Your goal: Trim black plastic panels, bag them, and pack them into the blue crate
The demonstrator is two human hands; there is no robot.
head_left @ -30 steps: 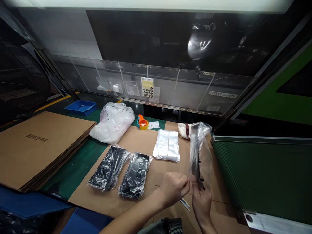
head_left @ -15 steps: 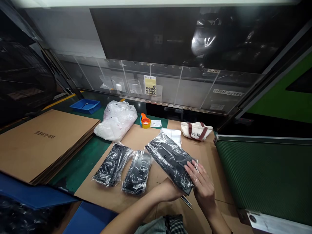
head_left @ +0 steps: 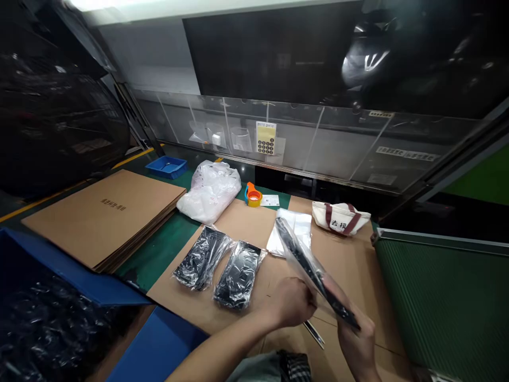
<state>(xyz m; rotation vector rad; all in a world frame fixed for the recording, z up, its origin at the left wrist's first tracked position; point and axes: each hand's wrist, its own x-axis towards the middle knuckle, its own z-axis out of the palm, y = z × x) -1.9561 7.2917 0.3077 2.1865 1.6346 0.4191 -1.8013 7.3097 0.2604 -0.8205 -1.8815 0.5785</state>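
Observation:
A flat black plastic part in a clear plastic bag (head_left: 304,260) is tilted nearly edge-on above the cardboard-covered bench. My right hand (head_left: 358,331) grips its lower right side, with some fingers behind the film. At the bag's left edge my left hand (head_left: 292,302) is closed, apparently pinching the loose film; its fingertips are partly hidden and blurred. To the left lie two more bagged black parts, one (head_left: 202,257) beside the other (head_left: 238,276). A slim pen-like tool (head_left: 314,334) rests below my hands. Behind the raised part is a stack of clear bags (head_left: 300,225).
A cardboard stack (head_left: 107,212) stands at left, above a blue bin (head_left: 131,350) and bagged dark parts. Along the back are a blue tray (head_left: 166,167), white plastic bag (head_left: 210,191), tape dispenser (head_left: 253,196) and canvas bag (head_left: 340,217). A green conveyor (head_left: 445,292) runs at right.
The bagged part has turned from broad face showing to nearly edge-on. My left hand has come from beneath it to its left edge. The view has shifted, moving the scene rightward.

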